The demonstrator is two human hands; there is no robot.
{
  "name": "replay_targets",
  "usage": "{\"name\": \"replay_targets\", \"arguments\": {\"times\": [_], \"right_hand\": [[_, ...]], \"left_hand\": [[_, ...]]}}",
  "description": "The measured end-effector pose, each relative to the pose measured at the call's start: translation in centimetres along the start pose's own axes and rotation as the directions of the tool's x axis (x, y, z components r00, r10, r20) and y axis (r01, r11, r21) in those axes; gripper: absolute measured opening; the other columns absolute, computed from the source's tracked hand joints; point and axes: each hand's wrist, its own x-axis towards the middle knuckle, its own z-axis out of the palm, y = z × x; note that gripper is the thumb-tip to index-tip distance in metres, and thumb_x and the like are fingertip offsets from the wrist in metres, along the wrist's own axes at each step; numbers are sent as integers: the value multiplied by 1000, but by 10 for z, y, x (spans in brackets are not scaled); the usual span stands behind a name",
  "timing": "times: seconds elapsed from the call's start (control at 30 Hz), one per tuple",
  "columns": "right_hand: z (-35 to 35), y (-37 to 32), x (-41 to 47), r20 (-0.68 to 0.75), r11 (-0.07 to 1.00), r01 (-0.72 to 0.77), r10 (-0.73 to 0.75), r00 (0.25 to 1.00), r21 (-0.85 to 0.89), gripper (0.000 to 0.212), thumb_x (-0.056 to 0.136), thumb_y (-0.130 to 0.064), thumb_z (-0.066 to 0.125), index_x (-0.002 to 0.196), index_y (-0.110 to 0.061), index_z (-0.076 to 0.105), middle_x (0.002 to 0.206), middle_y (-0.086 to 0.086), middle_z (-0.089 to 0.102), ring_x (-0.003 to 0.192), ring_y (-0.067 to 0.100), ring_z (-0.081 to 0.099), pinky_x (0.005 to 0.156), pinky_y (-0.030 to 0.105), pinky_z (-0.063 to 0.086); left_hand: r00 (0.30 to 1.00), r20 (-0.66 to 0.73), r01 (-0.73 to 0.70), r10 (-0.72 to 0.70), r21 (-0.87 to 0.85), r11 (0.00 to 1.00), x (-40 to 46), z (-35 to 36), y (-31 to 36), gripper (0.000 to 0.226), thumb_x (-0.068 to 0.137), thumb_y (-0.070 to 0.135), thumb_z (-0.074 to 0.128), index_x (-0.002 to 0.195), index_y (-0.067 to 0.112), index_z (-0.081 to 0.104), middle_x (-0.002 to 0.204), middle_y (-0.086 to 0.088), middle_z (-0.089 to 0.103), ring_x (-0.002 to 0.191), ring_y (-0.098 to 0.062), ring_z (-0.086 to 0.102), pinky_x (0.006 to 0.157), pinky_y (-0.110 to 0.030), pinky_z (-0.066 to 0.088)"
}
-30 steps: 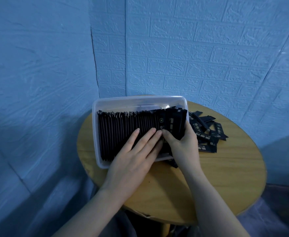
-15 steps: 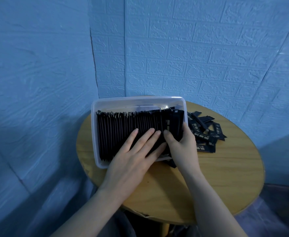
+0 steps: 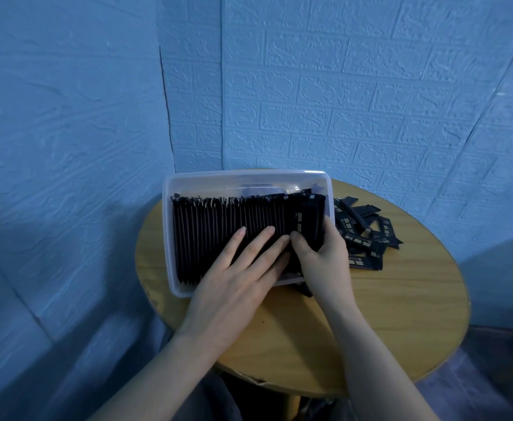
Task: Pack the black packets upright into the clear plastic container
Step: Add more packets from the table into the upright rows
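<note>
The container (image 3: 170, 238) stands at the left side of a round wooden table (image 3: 401, 314), and a dense row of black packets (image 3: 218, 226) stands upright in it, edge to edge, like files in a drawer. The left hand (image 3: 237, 278) lies flat on the tops of the row with straight fingers; I think it presses the row to the left so that the packets do not fall and a gap stays at the right end. The right hand (image 3: 322, 256) is curled around a small bundle (image 3: 308, 220) at that right end, thumb on the near side and fingers behind, between the bundle and the right wall. It seems to be pushing the bundle down into the gap. More loose packets (image 3: 367, 235) lie flat in a heap on the table just beside the container, so the work is not finished. The packets look thin, flat and matte, with small pale print. The container is clear, rigid plastic with rounded corners.
</note>
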Motion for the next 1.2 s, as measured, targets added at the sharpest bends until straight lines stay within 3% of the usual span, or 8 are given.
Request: {"name": "replay_targets", "arguments": {"times": [0.2,0.33,0.57,0.67,0.8,0.9,1.03,1.2], "right_hand": [[-3,-2,-2,34,999,-8,7,999,34,22,89,-2,55,103,-19,61,91,-5,69,88,8,64,80,27,54],[-3,-2,-2,31,1000,5,-6,1000,24,23,89,-2,58,104,-19,63,93,-5,70,91,8,65,81,26,54],[-2,-4,-4,2,996,-11,10,1000,91,19,90,-5,58,98,-21,64,87,-8,70,81,1,64,70,12,50],[-2,-4,-5,4,995,-33,33,999,91,19,88,-4,55,98,-18,63,84,-4,70,81,10,64,71,22,53],[-1,-3,-6,24,999,-31,30,999,45,21,86,-2,57,94,-21,63,85,-1,70,84,19,65,77,37,56],[-1,-2,-6,14,1000,1,-1,1000,4,23,87,-2,57,96,-22,63,85,-5,70,83,10,65,77,31,56],[-1,-1,-5,-14,999,46,-46,999,-29,22,89,-2,60,105,-18,62,86,-15,67,83,-8,62,71,10,48],[-1,0,-6,-24,997,62,-63,998,-39,23,89,-4,64,107,-18,61,88,-19,65,85,-14,60,72,5,46]], "left_hand": [[1000,-7,15,-15,-9,1000,0,0,0,61,92,8,22,151,13,34,160,-6,26,149,-26,20,118,-51,17],[1000,3,-7,8,-35,999,0,2,0,65,88,6,38,151,20,32,163,-5,19,150,-26,16,119,-53,17],[999,37,-2,3,-23,1000,1,2,0,63,89,10,39,151,21,35,164,-5,14,151,-26,12,119,-53,15],[999,49,-6,6,-2,1000,1,3,0,61,91,13,25,151,21,34,163,-6,17,151,-26,12,118,-53,14],[999,45,-7,7,-3,1000,0,3,0,62,89,13,22,149,20,39,161,-7,23,150,-27,14,118,-52,14],[1000,31,-1,2,-6,1000,0,2,0,62,89,12,23,147,19,42,160,-7,26,150,-27,17,118,-52,14],[1000,22,0,1,-12,1000,0,3,-1,61,88,11,24,146,19,44,159,-6,28,149,-27,19,117,-53,17],[1000,28,-9,9,-8,1000,0,3,-1,58,91,10,32,147,20,42,161,-6,25,150,-27,16,118,-53,15]]}}
